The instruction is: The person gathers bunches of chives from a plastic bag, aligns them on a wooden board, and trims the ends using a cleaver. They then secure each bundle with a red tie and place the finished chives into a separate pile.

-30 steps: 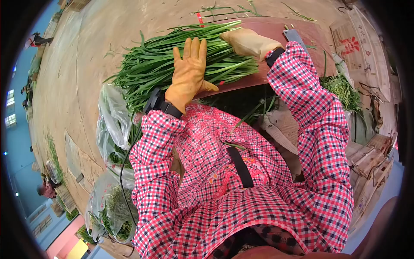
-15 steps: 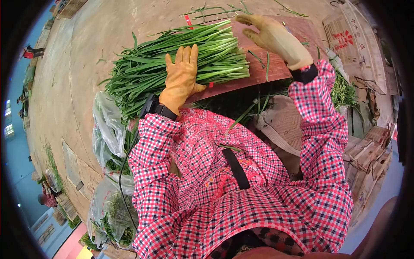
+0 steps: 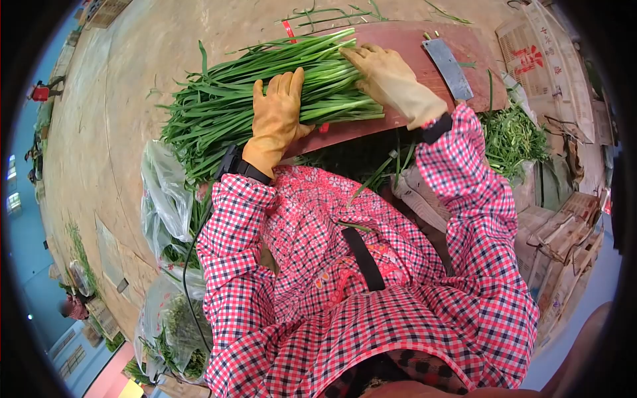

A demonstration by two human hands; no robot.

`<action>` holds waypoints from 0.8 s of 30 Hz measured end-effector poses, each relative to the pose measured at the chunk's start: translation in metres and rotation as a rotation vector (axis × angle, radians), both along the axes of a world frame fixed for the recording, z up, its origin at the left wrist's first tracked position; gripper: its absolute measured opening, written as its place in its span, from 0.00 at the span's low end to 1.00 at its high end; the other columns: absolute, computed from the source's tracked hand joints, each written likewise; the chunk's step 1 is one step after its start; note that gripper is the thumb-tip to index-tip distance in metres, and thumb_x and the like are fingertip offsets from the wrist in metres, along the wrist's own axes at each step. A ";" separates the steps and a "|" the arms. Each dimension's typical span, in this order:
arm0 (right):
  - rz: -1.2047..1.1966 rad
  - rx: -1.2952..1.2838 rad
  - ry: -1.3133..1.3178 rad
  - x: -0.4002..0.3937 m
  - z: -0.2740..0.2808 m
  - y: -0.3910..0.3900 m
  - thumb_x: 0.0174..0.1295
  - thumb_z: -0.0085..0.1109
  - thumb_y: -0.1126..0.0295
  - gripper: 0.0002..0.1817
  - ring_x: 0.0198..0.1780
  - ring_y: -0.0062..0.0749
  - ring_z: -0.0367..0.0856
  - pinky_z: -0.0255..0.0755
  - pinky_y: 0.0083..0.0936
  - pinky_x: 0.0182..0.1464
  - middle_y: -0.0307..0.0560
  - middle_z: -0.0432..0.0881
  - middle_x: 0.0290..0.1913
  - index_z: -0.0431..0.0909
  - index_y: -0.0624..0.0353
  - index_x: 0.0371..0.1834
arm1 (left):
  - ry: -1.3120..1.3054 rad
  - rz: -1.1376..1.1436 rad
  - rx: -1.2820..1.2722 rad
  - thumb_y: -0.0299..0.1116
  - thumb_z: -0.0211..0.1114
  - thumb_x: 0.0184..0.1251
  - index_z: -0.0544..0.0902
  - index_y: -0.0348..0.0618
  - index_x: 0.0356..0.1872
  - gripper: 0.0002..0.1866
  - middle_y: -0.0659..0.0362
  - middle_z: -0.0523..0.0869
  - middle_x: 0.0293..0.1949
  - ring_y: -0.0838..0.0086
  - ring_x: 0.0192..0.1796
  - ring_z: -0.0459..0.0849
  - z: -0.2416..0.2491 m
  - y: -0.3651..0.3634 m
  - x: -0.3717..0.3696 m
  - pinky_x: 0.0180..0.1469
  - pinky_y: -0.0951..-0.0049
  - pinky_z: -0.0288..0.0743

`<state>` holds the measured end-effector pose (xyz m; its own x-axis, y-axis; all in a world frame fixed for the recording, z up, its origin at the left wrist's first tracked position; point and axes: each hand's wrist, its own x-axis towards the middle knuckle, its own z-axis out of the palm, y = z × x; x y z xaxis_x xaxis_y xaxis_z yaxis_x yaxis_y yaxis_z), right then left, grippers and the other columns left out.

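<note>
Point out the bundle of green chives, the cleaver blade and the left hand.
bundle of green chives (image 3: 219, 109), head view, middle of the leaves.
cleaver blade (image 3: 450, 67), head view, flat of the blade.
left hand (image 3: 275, 119), head view, back of the glove.

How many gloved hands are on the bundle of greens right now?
2. The left hand lies flat across the middle of the bundle of greens; the right hand rests on its cut end, on the wooden board.

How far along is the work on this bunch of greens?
Done: the greens lie gathered on the board, their cut ends roughly even. In hand: the left hand presses the bunch flat; the right hand rests on its cut ends. Left: no tie visible; the knife lies unused.
</note>
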<state>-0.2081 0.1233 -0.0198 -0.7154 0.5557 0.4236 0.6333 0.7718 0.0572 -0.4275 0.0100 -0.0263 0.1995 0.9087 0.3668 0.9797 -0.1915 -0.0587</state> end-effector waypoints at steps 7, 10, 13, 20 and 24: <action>0.058 -0.352 -0.083 -0.009 0.007 0.015 0.60 0.62 0.73 0.26 0.57 0.53 0.80 0.76 0.44 0.56 0.57 0.79 0.56 0.72 0.55 0.64 | 0.108 0.058 0.035 0.51 0.86 0.26 0.60 0.42 0.75 0.67 0.50 0.71 0.68 0.57 0.73 0.67 0.000 -0.008 -0.001 0.70 0.36 0.59; 0.040 -0.397 0.008 -0.009 0.001 0.017 0.59 0.64 0.74 0.31 0.60 0.53 0.78 0.74 0.43 0.60 0.55 0.78 0.60 0.70 0.55 0.68 | 0.142 0.081 0.017 0.53 0.85 0.26 0.58 0.42 0.76 0.69 0.49 0.69 0.71 0.56 0.76 0.63 0.006 -0.010 -0.002 0.70 0.35 0.57; 0.081 -0.380 0.105 -0.004 -0.012 0.021 0.60 0.62 0.75 0.31 0.62 0.55 0.77 0.74 0.43 0.60 0.55 0.76 0.63 0.69 0.53 0.69 | 0.137 0.068 0.038 0.52 0.85 0.27 0.57 0.42 0.76 0.69 0.49 0.68 0.72 0.54 0.77 0.61 0.008 -0.011 0.001 0.71 0.34 0.55; 0.072 -0.467 0.149 0.013 -0.024 0.041 0.62 0.60 0.74 0.31 0.63 0.56 0.75 0.73 0.44 0.63 0.55 0.73 0.67 0.68 0.50 0.71 | 0.108 0.078 0.010 0.52 0.86 0.25 0.57 0.40 0.76 0.70 0.48 0.65 0.73 0.53 0.77 0.59 0.020 -0.001 0.017 0.72 0.32 0.53; 0.097 -0.418 0.086 0.023 -0.019 0.050 0.63 0.58 0.74 0.30 0.63 0.55 0.76 0.72 0.45 0.63 0.56 0.75 0.65 0.68 0.48 0.71 | 0.124 0.078 -0.045 0.53 0.87 0.25 0.60 0.39 0.74 0.68 0.48 0.70 0.69 0.53 0.74 0.65 0.016 0.012 0.026 0.71 0.33 0.56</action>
